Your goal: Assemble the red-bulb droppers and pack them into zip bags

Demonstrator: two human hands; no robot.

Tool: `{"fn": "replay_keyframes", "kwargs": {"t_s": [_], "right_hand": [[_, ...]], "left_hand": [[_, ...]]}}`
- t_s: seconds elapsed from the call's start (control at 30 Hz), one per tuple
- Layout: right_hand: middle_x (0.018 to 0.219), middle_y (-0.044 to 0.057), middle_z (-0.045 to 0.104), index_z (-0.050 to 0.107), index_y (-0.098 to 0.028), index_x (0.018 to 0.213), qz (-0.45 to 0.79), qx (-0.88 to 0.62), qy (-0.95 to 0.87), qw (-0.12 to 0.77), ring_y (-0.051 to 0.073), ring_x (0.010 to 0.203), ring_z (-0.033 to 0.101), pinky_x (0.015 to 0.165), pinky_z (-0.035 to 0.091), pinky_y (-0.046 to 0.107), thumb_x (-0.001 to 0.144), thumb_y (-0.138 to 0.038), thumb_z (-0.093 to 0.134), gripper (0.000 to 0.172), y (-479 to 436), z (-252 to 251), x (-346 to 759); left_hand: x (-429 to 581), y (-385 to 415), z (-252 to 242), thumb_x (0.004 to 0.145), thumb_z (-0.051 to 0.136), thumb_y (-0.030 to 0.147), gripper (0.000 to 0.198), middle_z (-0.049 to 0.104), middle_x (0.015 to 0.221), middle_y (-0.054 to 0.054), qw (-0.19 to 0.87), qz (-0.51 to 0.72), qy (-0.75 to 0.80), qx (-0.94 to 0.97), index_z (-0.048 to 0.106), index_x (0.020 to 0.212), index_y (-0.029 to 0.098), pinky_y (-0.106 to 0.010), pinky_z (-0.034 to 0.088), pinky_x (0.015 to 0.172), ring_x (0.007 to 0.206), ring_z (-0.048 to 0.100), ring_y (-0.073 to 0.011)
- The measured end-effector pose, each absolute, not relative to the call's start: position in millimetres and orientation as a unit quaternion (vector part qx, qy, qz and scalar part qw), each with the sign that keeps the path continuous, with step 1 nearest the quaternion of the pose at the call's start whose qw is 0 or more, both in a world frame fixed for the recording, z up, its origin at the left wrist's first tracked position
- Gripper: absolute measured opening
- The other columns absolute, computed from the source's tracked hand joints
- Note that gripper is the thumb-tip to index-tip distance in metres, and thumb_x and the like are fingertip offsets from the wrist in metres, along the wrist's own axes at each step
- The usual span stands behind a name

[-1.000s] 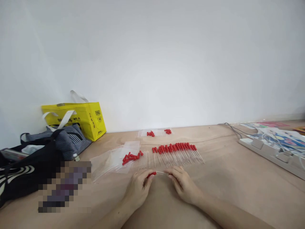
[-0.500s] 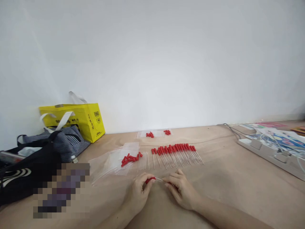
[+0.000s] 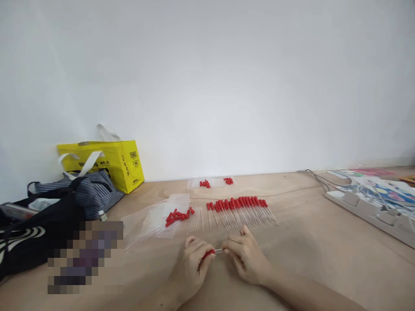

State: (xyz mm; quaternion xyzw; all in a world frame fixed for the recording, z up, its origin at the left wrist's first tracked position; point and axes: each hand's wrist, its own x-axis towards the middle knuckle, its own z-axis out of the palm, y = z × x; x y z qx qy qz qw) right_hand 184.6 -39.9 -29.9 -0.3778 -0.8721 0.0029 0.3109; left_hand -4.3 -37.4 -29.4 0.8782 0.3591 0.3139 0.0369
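My left hand [image 3: 194, 263] is closed on a red rubber dropper bulb [image 3: 208, 254], its end showing between thumb and finger. From the bulb a clear dropper tube [image 3: 218, 251] runs to my right hand [image 3: 241, 252], whose fingers pinch its other end. Just beyond my hands lies a slanted row of droppers with red bulbs [image 3: 238, 203], tips toward me. To its left are several bare dropper tubes [image 3: 196, 219]. A loose pile of red bulbs [image 3: 178, 217] rests on clear plastic bags [image 3: 152, 218].
More red bulbs [image 3: 205, 184] and tubes lie on a bag near the wall. At left stand a yellow bag [image 3: 131, 166], a striped bag [image 3: 97, 194] and a black bag [image 3: 61, 224]. A white power strip [image 3: 363, 216] with cables runs along the right, beside papers [image 3: 389, 192].
My left hand has turned a little and shifted right and down along with the bulb. The tube now lies more level between my hands, and the right hand has barely moved.
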Motion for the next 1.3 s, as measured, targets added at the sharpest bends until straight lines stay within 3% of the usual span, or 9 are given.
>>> {"fn": "replay_keyframes", "kwargs": {"t_s": [0.53,0.7,0.93,1.3], "right_hand": [[0.08,0.003,0.058,0.058,-0.022,0.09,-0.003,-0.369,-0.897,0.243,0.015,0.074,0.049,0.066,0.027,0.028,0.085,-0.019,0.038,0.02,-39.5,-28.3,190.5],[0.077,0.003,0.059,0.061,-0.022,0.085,0.019,-0.426,-0.864,0.267,0.016,0.077,0.05,0.07,0.028,0.029,0.083,-0.019,0.04,0.021,-40.1,-32.6,186.9],[0.081,0.003,0.064,0.058,-0.02,0.092,0.106,-0.602,-0.71,0.349,0.017,0.081,0.055,0.073,0.029,0.028,0.08,-0.018,0.041,0.022,-6.7,-31.0,163.4],[0.076,0.004,0.065,0.057,-0.019,0.082,0.05,-0.697,-0.647,0.304,0.018,0.078,0.057,0.072,0.024,0.029,0.077,-0.02,0.044,0.014,31.3,-27.8,123.4]], "left_hand": [[-16.3,-24.8,-12.1,0.086,0.036,0.023,0.025,0.064,0.077,-0.002,0.073,0.226,0.365,0.9,0.061,0.082,0.022,-0.035,0.031,0.079,0.075,0.055,-0.0171],[-22.4,-18.0,-13.3,0.084,0.044,0.027,0.017,0.064,0.083,0.0,0.035,0.25,0.403,0.88,0.06,0.086,0.025,-0.036,0.028,0.082,0.082,0.054,-0.0174],[-44.8,6.9,-13.8,0.077,0.053,0.024,0.015,0.062,0.098,-0.003,-0.057,0.282,0.603,0.744,0.06,0.09,0.024,-0.038,0.029,0.08,0.098,0.05,-0.0235],[-49.2,8.4,-13.7,0.076,0.054,0.024,0.01,0.062,0.096,-0.001,-0.046,0.242,0.637,0.73,0.062,0.081,0.025,-0.039,0.027,0.081,0.098,0.049,-0.0222]]}}
